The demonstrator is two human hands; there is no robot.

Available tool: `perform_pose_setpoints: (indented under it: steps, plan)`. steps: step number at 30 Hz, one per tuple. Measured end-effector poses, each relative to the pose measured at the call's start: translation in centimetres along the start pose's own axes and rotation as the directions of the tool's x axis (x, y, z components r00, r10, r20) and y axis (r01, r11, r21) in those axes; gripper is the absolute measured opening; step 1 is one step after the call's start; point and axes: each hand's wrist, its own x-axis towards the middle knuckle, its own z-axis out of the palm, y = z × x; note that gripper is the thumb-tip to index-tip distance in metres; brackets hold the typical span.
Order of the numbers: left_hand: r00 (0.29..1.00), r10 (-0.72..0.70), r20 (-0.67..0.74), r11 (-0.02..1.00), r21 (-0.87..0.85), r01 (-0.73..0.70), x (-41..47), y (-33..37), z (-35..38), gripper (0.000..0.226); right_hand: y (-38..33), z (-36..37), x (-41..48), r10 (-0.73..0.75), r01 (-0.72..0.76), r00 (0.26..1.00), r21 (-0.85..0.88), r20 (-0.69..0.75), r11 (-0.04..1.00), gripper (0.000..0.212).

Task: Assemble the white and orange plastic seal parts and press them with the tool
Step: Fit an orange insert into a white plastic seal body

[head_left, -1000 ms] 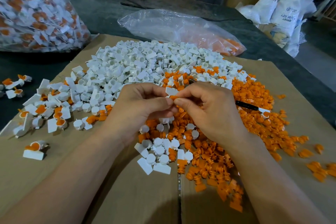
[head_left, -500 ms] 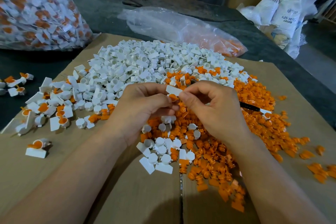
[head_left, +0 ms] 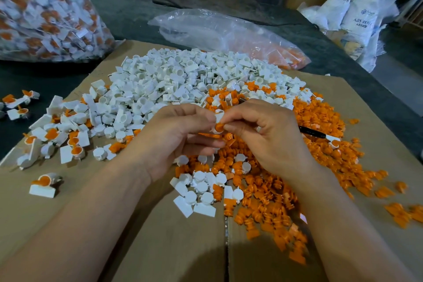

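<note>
My left hand (head_left: 180,137) and my right hand (head_left: 270,137) meet above the parts. Between their fingertips sits a white seal part (head_left: 219,117) with an orange insert (head_left: 219,127) in its cup. Both hands pinch this piece, the left on the white body, the right on the orange insert. A large heap of white parts (head_left: 183,80) lies behind the hands. Orange parts (head_left: 320,149) spread to the right and below. A black-handled tool (head_left: 313,131) lies on the orange heap, partly hidden by my right hand.
Cardboard (head_left: 68,208) covers the dark table. Assembled seals (head_left: 57,137) lie at the left. A full bag of seals (head_left: 41,11) stands at the back left; a near-empty plastic bag (head_left: 217,32) lies behind the heap. Boxes and sacks (head_left: 357,14) stand beyond.
The white part has turned in my fingers, so the orange insert now shows in its cup. Both hands stay in nearly the same spot.
</note>
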Motion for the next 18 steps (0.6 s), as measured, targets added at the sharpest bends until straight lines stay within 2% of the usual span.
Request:
perform_pose_setpoints:
  steps: [4,10,18]
  plan:
    - [0.999,-0.03,-0.011,0.998,0.063,0.031,-0.01,0.2,-0.42,0.014,0.18,-0.04,-0.07,-0.027,0.028,0.997,-0.005,0.071,1.0,0.012]
    - [0.994,-0.094,0.057,0.995,-0.02,0.095,0.01,0.05,-0.17,0.028,0.42,-0.2,-0.04,-0.017,0.019,0.995,-0.022,0.099,1.0,0.01]
    - [1.0,0.0,0.024,0.999,-0.044,0.001,-0.05,0.05,0.04,0.014,0.04,-0.28,-0.07,0.021,-0.023,0.996,0.015,0.09,1.0,0.02]
